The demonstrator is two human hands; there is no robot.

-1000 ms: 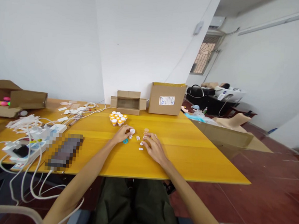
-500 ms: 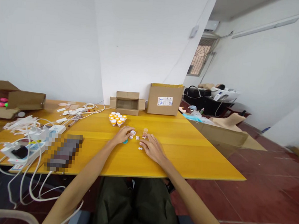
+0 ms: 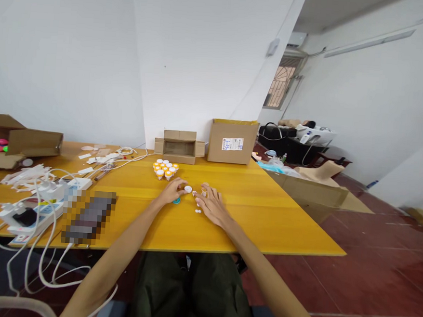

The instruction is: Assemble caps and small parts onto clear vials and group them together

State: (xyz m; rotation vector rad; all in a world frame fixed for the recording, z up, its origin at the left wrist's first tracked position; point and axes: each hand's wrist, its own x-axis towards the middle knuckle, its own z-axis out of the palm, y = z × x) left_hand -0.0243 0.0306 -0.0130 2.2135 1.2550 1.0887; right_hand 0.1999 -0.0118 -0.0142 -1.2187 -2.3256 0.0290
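Observation:
Between the thumb and fingers of my left hand [image 3: 173, 191] is a small white round cap [image 3: 188, 189], just above the table. A teal ring-shaped piece [image 3: 176, 201] lies below that hand, partly covered by it. My right hand [image 3: 212, 206] is held low over the table with its fingers apart. One fingertip is at a small patterned white piece [image 3: 194, 193]; a second patterned piece [image 3: 203, 193] shows by its other fingers. An orange, see-through round piece [image 3: 205, 185] lies beyond those fingers. Small white discs [image 3: 198, 211] rest near the right thumb.
White-and-orange round toys [image 3: 165, 169] stand clustered behind my left hand. Farther back are an open carton [image 3: 179, 149] and a taller closed carton [image 3: 232, 143]. At left lie power strips [image 3: 48, 210], cables and a blurred dark device [image 3: 89, 216].
My right hand has moved slightly left, its fingers now reaching the middle patterned piece. The patterned piece beside my left hand no longer shows. The white cap is now plainly visible at the left fingertips.

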